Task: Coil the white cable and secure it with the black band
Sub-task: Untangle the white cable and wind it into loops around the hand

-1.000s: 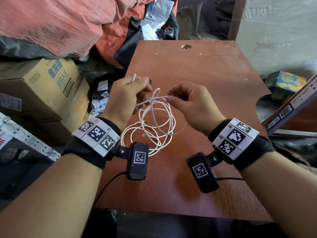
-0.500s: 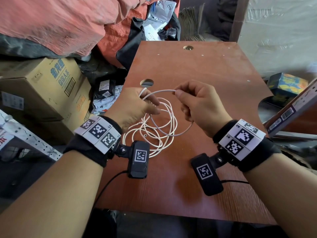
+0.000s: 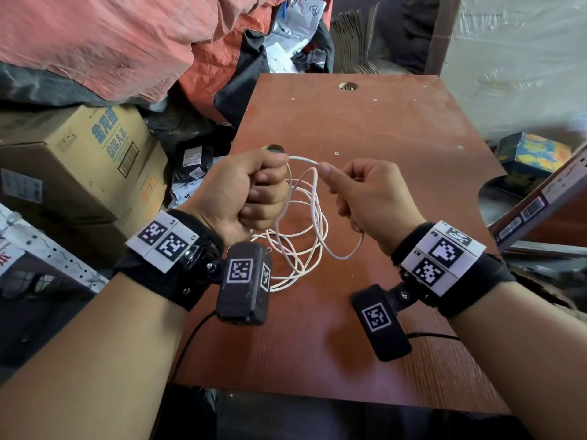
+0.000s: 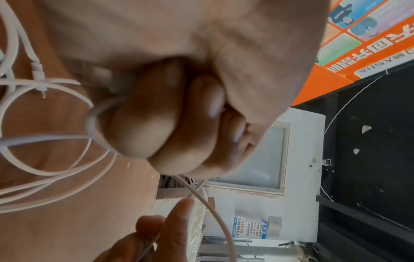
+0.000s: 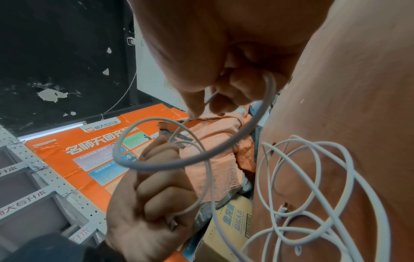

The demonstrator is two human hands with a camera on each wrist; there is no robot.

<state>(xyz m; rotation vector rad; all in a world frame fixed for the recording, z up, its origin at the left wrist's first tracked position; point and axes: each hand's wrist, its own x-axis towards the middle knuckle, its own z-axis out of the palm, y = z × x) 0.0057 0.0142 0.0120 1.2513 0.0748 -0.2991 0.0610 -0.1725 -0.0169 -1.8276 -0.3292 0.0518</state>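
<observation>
Left hand [image 3: 251, 192] is balled into a fist around the white cable [image 3: 313, 223], several turns gripped inside the curled fingers. Right hand [image 3: 371, 198] pinches one strand between thumb and forefinger, just beside the left fist, other fingers loosely curled. The cable hangs in messy loops under both hands, lower loops lying on the brown table [image 3: 381, 128]. Half a second ago the left hand was looser; now it's clenched tight and the hands sit closer together.

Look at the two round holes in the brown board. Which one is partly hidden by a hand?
The near hole: the left hand covers its lower edge. The far hole, by the board's back edge, shows in full.
</observation>
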